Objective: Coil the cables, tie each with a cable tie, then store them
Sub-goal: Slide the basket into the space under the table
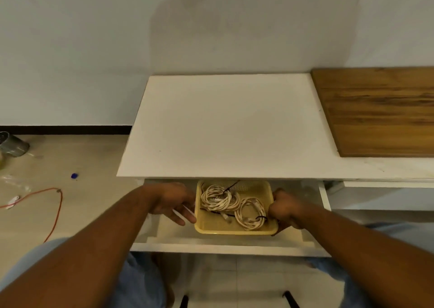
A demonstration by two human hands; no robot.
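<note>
Done: both cables [219, 199] are coiled, tied, and lie in the yellow basket [234, 232] | Basket: in the open drawer [223, 246] under the table [223, 124] | Your left grip [173, 202]: fingers straight, touching its left side | Your right grip [285, 208]: curled round its right rim | To do: close the drawer, I think.

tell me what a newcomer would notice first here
A yellow basket holding two coiled pale cables is in the open drawer under the white tabletop, at centre. The right hand grips its right rim and the left hand lies by its left edge. An orange cord trails across the floor at left.
</note>
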